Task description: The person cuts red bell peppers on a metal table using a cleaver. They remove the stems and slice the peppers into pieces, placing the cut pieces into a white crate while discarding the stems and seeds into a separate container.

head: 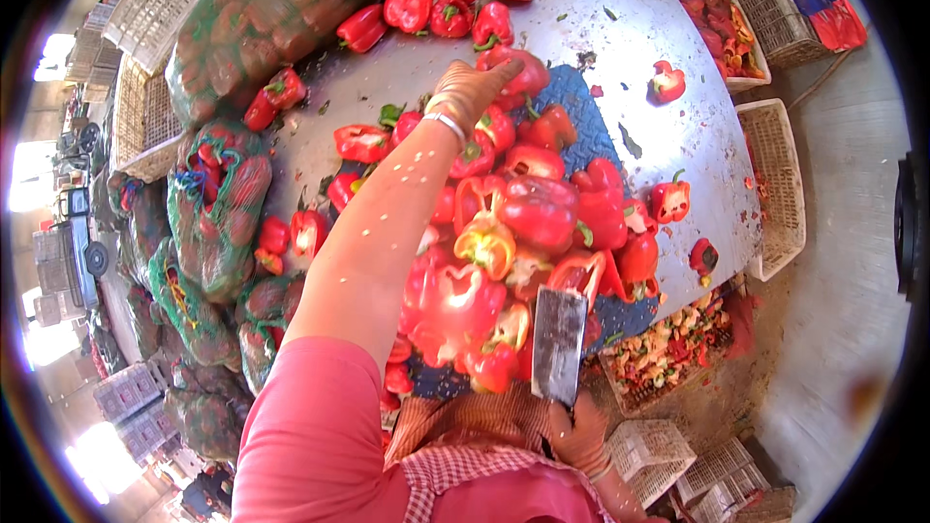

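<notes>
My left hand, in what looks like a thin tan glove, reaches over the pile and grips a red bell pepper at its far end. A silver bracelet circles that wrist. Close to my body, my right hand holds a cleaver by its handle, the broad blade pointing away from me. Between the hands lies a heap of red bell peppers, some whole and some cut open, on a blue textured mat. One opened pepper shows yellow and red flesh.
The metal table also bears whole peppers and a large green mesh sack. More mesh sacks stand at left. Plastic crates line the right edge; one crate below holds pepper scraps.
</notes>
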`<state>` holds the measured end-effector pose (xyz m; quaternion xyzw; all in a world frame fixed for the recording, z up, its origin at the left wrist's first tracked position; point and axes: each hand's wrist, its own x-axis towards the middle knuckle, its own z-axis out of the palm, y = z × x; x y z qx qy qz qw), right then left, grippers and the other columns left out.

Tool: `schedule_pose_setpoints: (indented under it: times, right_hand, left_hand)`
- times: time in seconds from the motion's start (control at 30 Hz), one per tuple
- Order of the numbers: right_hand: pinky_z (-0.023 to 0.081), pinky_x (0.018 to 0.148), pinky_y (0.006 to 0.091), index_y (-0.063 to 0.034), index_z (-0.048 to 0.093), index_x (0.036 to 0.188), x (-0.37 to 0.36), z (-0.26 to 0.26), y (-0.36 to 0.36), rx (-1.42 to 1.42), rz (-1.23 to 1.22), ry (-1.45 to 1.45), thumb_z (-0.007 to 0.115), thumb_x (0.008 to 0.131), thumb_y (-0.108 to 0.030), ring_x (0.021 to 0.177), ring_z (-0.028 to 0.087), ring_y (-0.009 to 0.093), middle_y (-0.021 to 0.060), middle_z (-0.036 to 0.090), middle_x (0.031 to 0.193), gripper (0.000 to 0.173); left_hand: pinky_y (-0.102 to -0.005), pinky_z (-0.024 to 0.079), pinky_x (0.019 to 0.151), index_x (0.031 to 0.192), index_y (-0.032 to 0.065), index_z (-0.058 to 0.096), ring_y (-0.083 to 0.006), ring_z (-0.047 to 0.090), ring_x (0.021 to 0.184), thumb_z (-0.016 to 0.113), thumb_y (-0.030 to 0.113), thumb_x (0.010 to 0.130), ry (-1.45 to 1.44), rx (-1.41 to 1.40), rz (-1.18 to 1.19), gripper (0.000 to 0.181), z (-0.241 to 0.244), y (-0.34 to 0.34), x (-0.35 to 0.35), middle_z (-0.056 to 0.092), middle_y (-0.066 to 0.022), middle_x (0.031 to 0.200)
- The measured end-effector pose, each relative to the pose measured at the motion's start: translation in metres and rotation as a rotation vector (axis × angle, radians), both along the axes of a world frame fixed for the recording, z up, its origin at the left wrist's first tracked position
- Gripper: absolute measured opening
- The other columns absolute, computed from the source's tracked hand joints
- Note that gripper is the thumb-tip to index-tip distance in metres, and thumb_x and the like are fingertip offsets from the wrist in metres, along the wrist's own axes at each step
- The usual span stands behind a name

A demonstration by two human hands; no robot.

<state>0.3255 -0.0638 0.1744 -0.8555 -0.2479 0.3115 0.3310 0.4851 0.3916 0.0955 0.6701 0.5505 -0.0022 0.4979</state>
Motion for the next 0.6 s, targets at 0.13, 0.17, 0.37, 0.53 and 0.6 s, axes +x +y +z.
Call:
schedule_pose_setpoints:
  times: [0.13, 0.17, 0.37, 0.53, 0.6]
  right_hand:
    - [0.042, 0.059, 0.0506, -0.0015, 0.058, 0.086, -0.002, -0.017, -0.012, -0.025, -0.068, 0.035, 0.064, 0.077, -0.01, 0.066, 0.053, 0.044, 0.0226, 0.057, 0.072, 0.014]
    - [0.042, 0.059, 0.0505, -0.0015, 0.058, 0.086, -0.001, -0.02, -0.011, -0.012, -0.102, 0.066, 0.063, 0.076, -0.01, 0.066, 0.053, 0.044, 0.0224, 0.056, 0.072, 0.014]
    - [0.04, 0.058, 0.05, -0.0027, 0.058, 0.084, 0.003, -0.029, -0.02, -0.021, -0.215, 0.17, 0.065, 0.076, -0.011, 0.064, 0.051, 0.041, 0.0193, 0.055, 0.073, 0.014]
    - [0.04, 0.057, 0.0497, -0.003, 0.056, 0.084, 0.008, -0.031, -0.026, -0.013, -0.15, 0.139, 0.067, 0.077, -0.013, 0.063, 0.051, 0.041, 0.0191, 0.055, 0.071, 0.016]
    - [0.041, 0.056, 0.0489, -0.0027, 0.057, 0.085, 0.005, -0.039, -0.028, -0.007, -0.219, 0.176, 0.067, 0.078, -0.013, 0.062, 0.052, 0.04, 0.0187, 0.054, 0.069, 0.016]
  left_hand:
    - [-0.0332, 0.054, 0.074, 0.105, -0.0001, 0.068, -0.0198, 0.066, 0.079, 0.085, 0.048, 0.065, -0.318, -0.237, -0.043, 0.066, -0.05, -0.004, 0.044, 0.071, -0.0082, 0.097]
    - [-0.0332, 0.054, 0.077, 0.109, 0.0008, 0.066, -0.0194, 0.066, 0.085, 0.083, 0.041, 0.07, -0.347, -0.321, -0.034, 0.059, -0.064, 0.0, 0.048, 0.07, -0.0089, 0.1]
    - [-0.0366, 0.055, 0.09, 0.124, 0.0031, 0.059, -0.0223, 0.066, 0.1, 0.078, 0.015, 0.081, -0.441, -0.75, 0.047, 0.048, -0.078, 0.02, 0.045, 0.065, -0.0116, 0.118]
    - [-0.0364, 0.056, 0.075, 0.114, -0.0008, 0.063, -0.0235, 0.068, 0.084, 0.091, 0.01, 0.059, -0.356, -0.308, -0.06, 0.063, -0.065, 0.004, 0.043, 0.069, -0.013, 0.099]
    - [-0.0369, 0.055, 0.079, 0.115, -0.0009, 0.063, -0.0224, 0.067, 0.089, 0.088, 0.009, 0.063, -0.326, -0.158, -0.118, 0.058, -0.075, 0.008, 0.047, 0.069, -0.0112, 0.102]
